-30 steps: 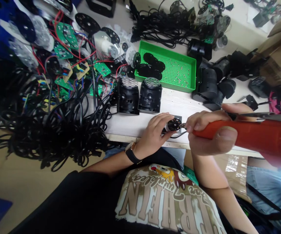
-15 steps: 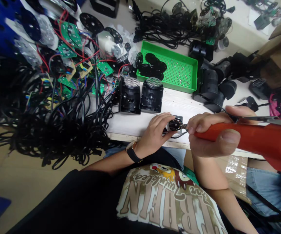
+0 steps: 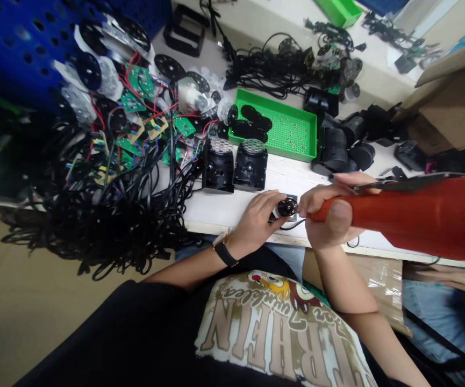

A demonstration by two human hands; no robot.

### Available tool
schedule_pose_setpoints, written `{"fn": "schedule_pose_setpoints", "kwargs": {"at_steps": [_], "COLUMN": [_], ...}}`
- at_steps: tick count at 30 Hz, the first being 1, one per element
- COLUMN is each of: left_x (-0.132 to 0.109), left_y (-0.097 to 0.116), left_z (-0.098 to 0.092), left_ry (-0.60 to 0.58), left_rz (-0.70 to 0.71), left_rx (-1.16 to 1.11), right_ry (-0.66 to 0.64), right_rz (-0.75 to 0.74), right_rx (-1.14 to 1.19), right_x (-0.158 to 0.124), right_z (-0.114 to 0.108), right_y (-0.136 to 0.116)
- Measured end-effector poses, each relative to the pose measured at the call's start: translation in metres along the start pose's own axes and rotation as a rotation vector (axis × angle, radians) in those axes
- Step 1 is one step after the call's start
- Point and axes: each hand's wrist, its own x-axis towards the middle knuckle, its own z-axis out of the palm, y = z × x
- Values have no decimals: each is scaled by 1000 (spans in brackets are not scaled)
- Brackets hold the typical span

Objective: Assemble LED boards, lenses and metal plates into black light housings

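My left hand (image 3: pixel 256 220) rests at the near edge of the white table (image 3: pixel 216 207), fingers curled round a small round black part (image 3: pixel 287 207). My right hand (image 3: pixel 331 212) is wrapped round the front of an orange electric screwdriver (image 3: pixel 413 212), whose tip touches that black part. A thin black wire loops under the part toward the table edge.
Two black housings with honeycomb tops (image 3: pixel 234 164) stand just behind my hands. A green tray (image 3: pixel 294 134) holds black discs and small screws. A big tangle of black cables and green circuit boards (image 3: pixel 127 161) fills the left. More black housings (image 3: pixel 341 148) and a cardboard box (image 3: pixel 445 107) lie right.
My view has tilted up and pulled back, showing more of the far table. Both hands stay on the black part, and the screwdriver has swung slightly higher on the right.
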Motion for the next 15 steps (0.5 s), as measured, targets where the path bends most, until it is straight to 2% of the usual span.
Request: {"fn": "schedule_pose_setpoints", "kwargs": {"at_steps": [2, 4, 8, 12, 15], "left_x": [0, 1, 6, 14, 19], "left_y": [0, 1, 12, 26, 32], "left_z": [0, -1, -6, -14, -21], "left_ry": [8, -5, -15, 11, -8], "left_rz": [9, -3, -36, -9, -54], "left_rx": [-8, -7, 7, 83, 127], "right_ry": [122, 209, 356, 464, 531], "right_rz": [-144, -201, -184, -206, -175], "right_rx": [65, 118, 214, 306, 334], "right_x": [3, 6, 11, 16, 20], "right_z": [6, 12, 15, 10, 5], "right_y": [-1, -6, -21, -34, -42]}}
